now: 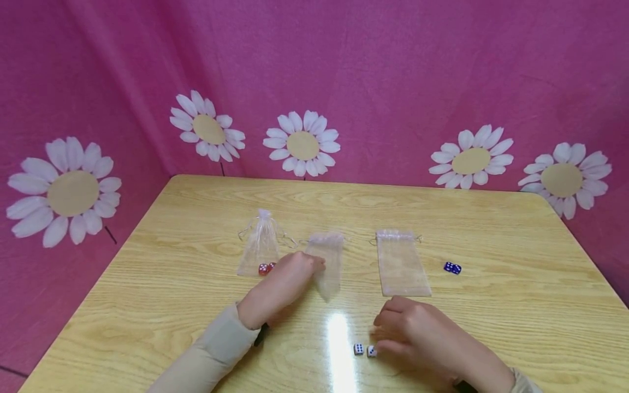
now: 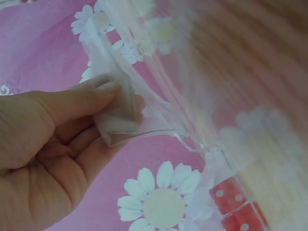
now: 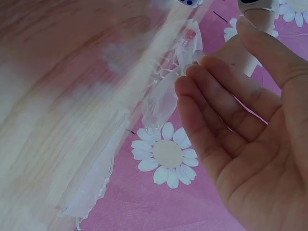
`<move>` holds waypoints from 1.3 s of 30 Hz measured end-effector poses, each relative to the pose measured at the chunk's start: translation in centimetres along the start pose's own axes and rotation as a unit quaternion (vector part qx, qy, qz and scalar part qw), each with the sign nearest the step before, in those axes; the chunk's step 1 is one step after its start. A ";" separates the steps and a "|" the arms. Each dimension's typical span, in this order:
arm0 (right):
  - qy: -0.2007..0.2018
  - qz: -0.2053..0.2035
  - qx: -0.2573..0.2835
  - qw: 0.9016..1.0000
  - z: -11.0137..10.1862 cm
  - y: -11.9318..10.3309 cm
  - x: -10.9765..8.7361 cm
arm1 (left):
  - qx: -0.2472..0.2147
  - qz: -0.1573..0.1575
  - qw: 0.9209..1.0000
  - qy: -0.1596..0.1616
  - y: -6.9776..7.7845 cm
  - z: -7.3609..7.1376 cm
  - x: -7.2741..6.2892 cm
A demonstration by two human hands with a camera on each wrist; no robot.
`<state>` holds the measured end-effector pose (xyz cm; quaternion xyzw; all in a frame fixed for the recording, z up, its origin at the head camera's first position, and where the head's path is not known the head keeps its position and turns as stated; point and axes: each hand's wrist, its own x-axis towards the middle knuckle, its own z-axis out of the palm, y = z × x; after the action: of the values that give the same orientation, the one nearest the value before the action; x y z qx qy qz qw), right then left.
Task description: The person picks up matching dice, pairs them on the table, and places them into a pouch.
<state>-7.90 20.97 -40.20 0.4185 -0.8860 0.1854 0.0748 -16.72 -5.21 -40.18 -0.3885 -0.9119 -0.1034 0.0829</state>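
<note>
pink curtain [image 1: 373,82] behind desk [image 1: 491,229] | left grip [image 1: 290,277] pinches middle pouch [image 1: 334,262], between two others [image 1: 403,267] | right grip [image 1: 417,330] empty, fingers loose by white dice [image 1: 358,349] | we judge it light, limp, slippery; hold its mouth

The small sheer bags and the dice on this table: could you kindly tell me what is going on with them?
A person's left grip pinches the middle bag. Their right grip, holding nothing, is beside two white dice. Two red dice appear to be inside the left bag, which is cinched near its top. The right bag lies flat on the table, with two blue dice to its right.
</note>
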 end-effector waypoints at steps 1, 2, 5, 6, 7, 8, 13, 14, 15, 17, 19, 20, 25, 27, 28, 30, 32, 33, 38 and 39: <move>0.008 -0.001 -0.004 1.000 0.0 0.0 0.0 | 0.003 -0.001 1.000 0.004 0.1 -0.1 0.0; 0.016 -0.002 -0.007 1.000 -0.1 0.1 0.0 | 0.000 -0.005 1.000 0.005 0.1 -0.2 0.0; 0.035 -0.002 -0.013 0.999 -0.2 0.2 0.2 | -0.005 -0.010 1.000 0.010 0.3 -0.7 -0.1; 0.038 0.001 -0.013 0.999 -0.2 0.2 0.2 | -0.003 -0.011 1.000 0.010 0.4 -0.8 -0.1; 0.039 0.005 -0.011 0.999 -0.3 0.2 0.3 | -0.003 -0.012 1.000 0.010 0.5 -1.0 -0.2; 0.037 0.013 -0.006 0.999 -0.4 0.2 0.3 | -0.003 -0.012 1.000 0.009 0.7 -1.2 -0.3; 0.045 0.067 0.028 0.996 -0.6 0.1 0.5 | 0.005 -0.002 1.000 0.026 1.6 -1.9 -0.4; 0.054 0.077 0.039 0.995 -0.6 0.1 0.5 | 0.013 0.002 0.999 0.031 1.8 -2.1 -0.4; 0.068 0.086 0.045 0.993 -0.5 0.1 0.6 | 0.023 0.004 0.999 0.038 2.1 -2.2 -0.4; 0.098 0.104 0.060 0.988 -0.5 0.1 0.9 | 0.045 0.010 0.997 0.054 2.6 -2.4 -0.5; 0.126 0.127 0.076 0.981 -0.6 0.1 1.1 | 0.064 0.017 0.995 0.075 3.0 -2.6 -0.7; 0.137 0.141 0.086 0.977 -0.7 0.1 1.2 | 0.069 0.021 0.994 0.088 3.3 -2.8 -0.8; 0.161 0.223 0.157 0.949 -1.4 0.0 1.6 | 0.048 0.038 0.989 0.136 4.2 -3.2 -1.4; 0.160 0.252 0.203 0.933 -1.8 0.0 1.9 | 0.041 0.042 0.988 0.144 4.5 -3.4 -1.6; 0.156 0.268 0.227 0.923 -2.0 -0.1 2.0 | 0.043 0.046 0.987 0.149 4.7 -3.5 -1.7; 0.154 0.292 0.274 0.903 -2.4 0.0 2.3 | 0.053 0.055 0.984 0.160 5.0 -3.7 -1.9; 0.153 0.308 0.324 0.881 -2.7 0.0 2.6 | 0.061 0.064 0.981 0.174 5.3 -3.8 -2.0; 0.153 0.313 0.346 0.871 -2.9 0.0 2.7 | 0.066 0.070 0.979 0.181 5.5 -3.8 -2.1; 0.158 0.316 0.417 0.838 -3.1 0.0 3.2 | 0.091 0.093 0.970 0.206 6.1 -3.8 -2.3; 0.160 0.316 0.425 0.833 -3.1 0.0 3.2 | 0.100 0.097 0.968 0.211 6.2 -3.8 -2.3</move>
<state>-10.05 19.89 -36.40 0.0711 -0.7798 0.6211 -0.0326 -10.36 -3.58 -36.24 -0.4345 -0.8373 -0.0829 0.3215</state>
